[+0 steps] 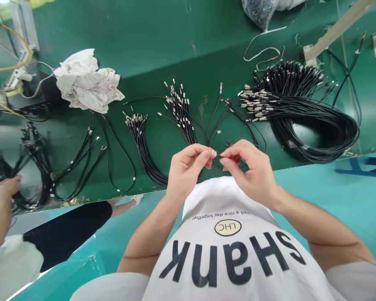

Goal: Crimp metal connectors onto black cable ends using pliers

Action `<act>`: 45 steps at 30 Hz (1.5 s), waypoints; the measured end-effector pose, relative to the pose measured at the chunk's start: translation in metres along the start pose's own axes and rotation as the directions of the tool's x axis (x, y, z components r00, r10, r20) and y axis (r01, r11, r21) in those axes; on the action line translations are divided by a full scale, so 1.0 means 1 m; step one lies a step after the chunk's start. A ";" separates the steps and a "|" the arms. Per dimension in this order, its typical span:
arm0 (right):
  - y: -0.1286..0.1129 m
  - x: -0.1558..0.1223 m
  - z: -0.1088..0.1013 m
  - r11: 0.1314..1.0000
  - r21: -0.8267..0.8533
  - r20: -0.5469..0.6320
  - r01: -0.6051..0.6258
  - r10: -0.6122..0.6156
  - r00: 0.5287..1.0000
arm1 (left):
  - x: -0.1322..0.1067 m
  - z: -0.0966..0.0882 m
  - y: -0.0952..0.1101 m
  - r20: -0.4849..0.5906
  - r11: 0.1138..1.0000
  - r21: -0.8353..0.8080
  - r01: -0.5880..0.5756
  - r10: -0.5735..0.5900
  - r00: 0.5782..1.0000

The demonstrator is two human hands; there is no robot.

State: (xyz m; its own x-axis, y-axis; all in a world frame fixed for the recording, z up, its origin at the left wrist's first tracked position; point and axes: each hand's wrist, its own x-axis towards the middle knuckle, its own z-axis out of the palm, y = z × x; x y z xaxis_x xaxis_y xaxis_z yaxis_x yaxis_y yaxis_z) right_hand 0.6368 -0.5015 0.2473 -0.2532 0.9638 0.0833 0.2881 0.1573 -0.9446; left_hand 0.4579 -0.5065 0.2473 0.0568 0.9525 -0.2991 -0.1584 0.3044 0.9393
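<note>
My left hand [188,167] and my right hand [249,169] meet at the near edge of a green table [163,46]. Both are closed in a pinch on the end of a thin black cable [219,155], fingertips almost touching. The cable loops away over the table behind my hands. Just beyond my left hand lie two bundles of black cables with metal tips [180,110], and a smaller bundle [138,129] lies further left.
A large coil of black cables with metal ends [303,113] lies at the right. A crumpled white cloth [86,83] sits at the left. Another person's hand [3,190] touches cables at the far left edge. A plastic bag [260,10] is at the back.
</note>
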 end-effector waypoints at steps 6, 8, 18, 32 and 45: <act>0.003 0.010 -0.002 0.687 0.511 0.340 -0.517 0.391 0.856 | 0.000 0.005 0.003 -0.042 0.995 0.092 0.025 -0.021 0.999; 0.007 0.011 -0.001 0.642 0.541 0.381 -0.543 0.388 0.839 | 0.002 0.006 0.002 -0.050 0.998 0.055 0.041 -0.039 0.998; 0.012 0.010 0.001 0.577 0.584 0.439 -0.571 0.367 0.820 | 0.014 0.008 -0.001 0.014 0.965 -0.197 0.175 -0.176 0.984; 0.011 0.007 0.002 0.606 0.582 0.358 -0.543 0.408 0.840 | 0.014 0.003 -0.001 0.075 0.934 -0.238 0.265 -0.254 0.964; -0.001 0.010 -0.004 0.761 0.401 0.285 -0.510 0.425 0.859 | 0.006 0.007 -0.004 -0.026 1.000 0.002 -0.005 0.005 1.000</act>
State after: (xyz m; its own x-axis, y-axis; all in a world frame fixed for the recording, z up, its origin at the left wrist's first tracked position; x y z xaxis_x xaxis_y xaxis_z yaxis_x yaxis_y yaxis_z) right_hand 0.6379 -0.4906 0.2509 -0.3586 0.8332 -0.4210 -0.0223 -0.4585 -0.8884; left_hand 0.4652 -0.5020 0.2432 0.0306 0.9540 -0.2982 -0.1568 0.2992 0.9412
